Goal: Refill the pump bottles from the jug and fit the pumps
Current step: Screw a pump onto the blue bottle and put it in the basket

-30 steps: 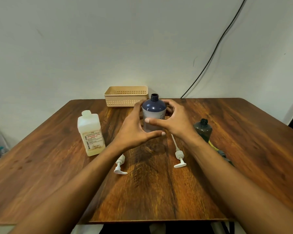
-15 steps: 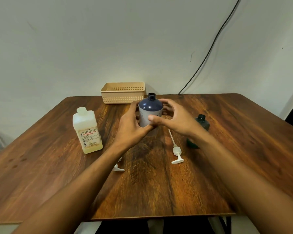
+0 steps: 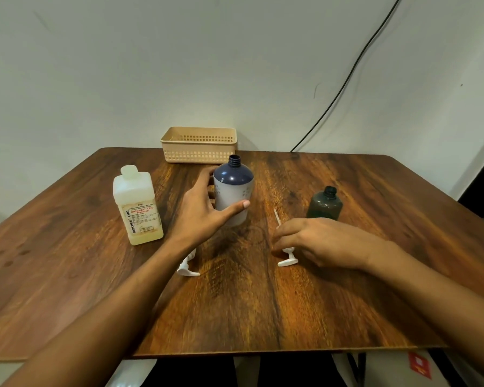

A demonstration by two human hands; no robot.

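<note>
The left hand (image 3: 204,210) was extended forward on a straight forearm, palm turned inward, with the thumb stretched across the front of the blue bottle (image 3: 233,188) and the fingers (image 3: 207,178) wrapped round its far left side, gripping it upright. The right hand (image 3: 319,241) was lowered palm down close to the desk (image 3: 263,317), its wrist bent slightly inward and its fingers (image 3: 284,233) curled loosely over the white pump (image 3: 287,259); whether they had closed on the pump could not be determined. Both forearms were bare and entered from the lower corners, converging toward the centre.
</note>
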